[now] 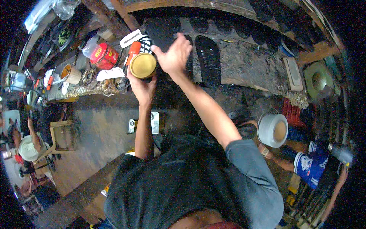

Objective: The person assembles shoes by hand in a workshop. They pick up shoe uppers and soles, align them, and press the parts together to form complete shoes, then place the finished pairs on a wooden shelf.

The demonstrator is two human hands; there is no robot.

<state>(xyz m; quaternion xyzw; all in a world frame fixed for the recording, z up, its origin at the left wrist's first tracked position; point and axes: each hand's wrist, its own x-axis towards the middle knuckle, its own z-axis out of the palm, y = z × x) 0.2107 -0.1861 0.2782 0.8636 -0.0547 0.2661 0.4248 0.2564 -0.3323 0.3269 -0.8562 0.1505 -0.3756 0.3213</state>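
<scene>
My left hand (142, 89) is wrapped round the lower side of a round can with a gold-coloured top (143, 65), held at the front of the workbench. To its right, my right hand (176, 56) reaches over the bench with thumb and fingers apart, slightly smeared, and nothing shows in it. Just beyond that hand lies a dark, sole-shaped piece (208, 61); part of another dark piece is hidden under the hand. Close behind the can are an orange object (134, 49) and a black-and-white patterned item (146, 44).
On the bench's left stand a red container (104, 56), a crumpled white cloth (110, 74) and a beige cup (71, 73). A grey-white block (292, 73) lies at the right end. People sit at both sides; a pale round container (273, 130) is at right.
</scene>
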